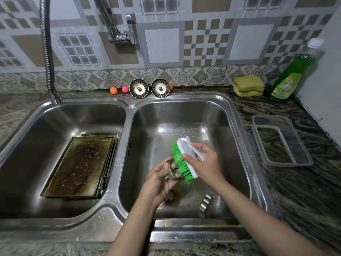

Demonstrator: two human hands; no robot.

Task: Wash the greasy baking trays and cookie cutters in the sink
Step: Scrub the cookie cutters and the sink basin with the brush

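Left hand (158, 182) grips cookie cutter (173, 169) over right basin (238, 145); right hand (203, 161) clamps scrub brush (184, 159), bristles touching cutter. Greasy trays (79, 163) in left basin.

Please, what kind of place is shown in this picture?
Most likely a home kitchen, at the washing-up spot: a steel double sink set in a stone counter, a tiled wall behind, and a green dish soap bottle beside yellow sponges.

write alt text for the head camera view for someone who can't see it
Over the right sink basin, the left hand holds a metal cookie cutter while the right hand scrubs it with a green-bristled brush. Two more cutters lie on the basin floor, and greasy baking trays sit in the left basin. A green dish soap bottle and sponges stand on the counter at right.
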